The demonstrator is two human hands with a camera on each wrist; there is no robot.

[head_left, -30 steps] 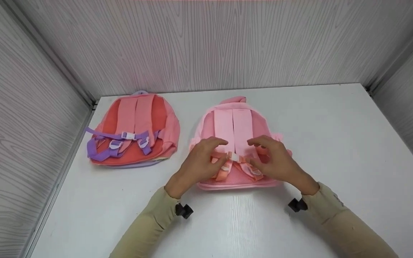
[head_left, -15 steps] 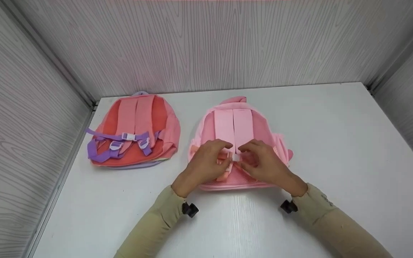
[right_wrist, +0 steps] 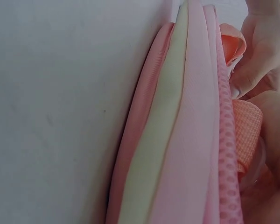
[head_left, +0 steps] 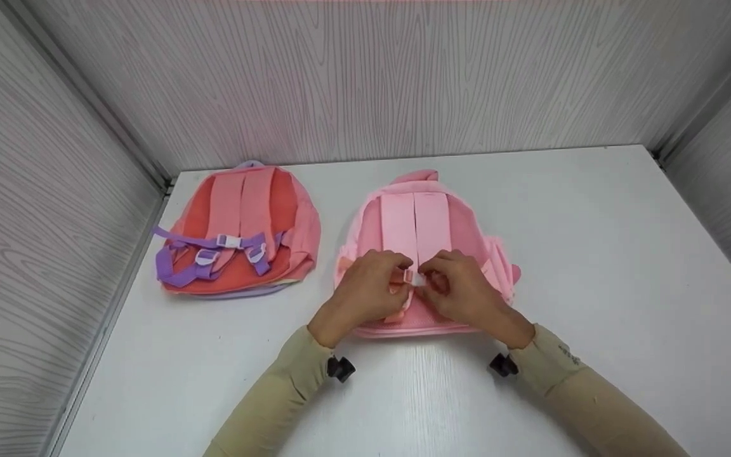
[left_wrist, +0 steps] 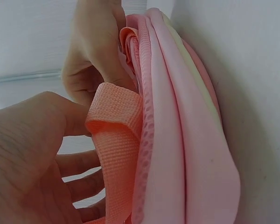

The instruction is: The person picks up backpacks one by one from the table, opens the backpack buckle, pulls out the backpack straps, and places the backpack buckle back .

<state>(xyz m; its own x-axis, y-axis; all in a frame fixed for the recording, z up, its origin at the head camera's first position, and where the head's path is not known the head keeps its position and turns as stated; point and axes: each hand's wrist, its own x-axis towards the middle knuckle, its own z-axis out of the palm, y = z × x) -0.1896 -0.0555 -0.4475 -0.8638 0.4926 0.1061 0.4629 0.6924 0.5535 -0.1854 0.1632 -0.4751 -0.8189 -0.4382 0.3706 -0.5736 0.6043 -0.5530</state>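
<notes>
A pink backpack (head_left: 432,222) lies on the white table with its back panel and shoulder straps up. Across the lower straps runs an orange chest strap with a white buckle (head_left: 414,278). My left hand (head_left: 365,289) pinches the buckle's left side, while my right hand (head_left: 467,289) pinches its right side, fingertips close together. In the left wrist view an orange webbing strap (left_wrist: 114,154) hangs in front of the left fingers. The right wrist view shows another orange strap loop (right_wrist: 246,130) beside the right hand. Fingers partly cover the buckle, so its latch is hidden.
To the left lies a coral-red backpack (head_left: 251,209) with purple straps (head_left: 181,276) and its own white buckle (head_left: 229,241). Grey wood-grain panels (head_left: 365,76) enclose the white table (head_left: 606,266) at the back and sides.
Both hands have come closer together over the chest strap. From loosely spread, their fingers have closed in on the white buckle. The coral-red backpack stays put.
</notes>
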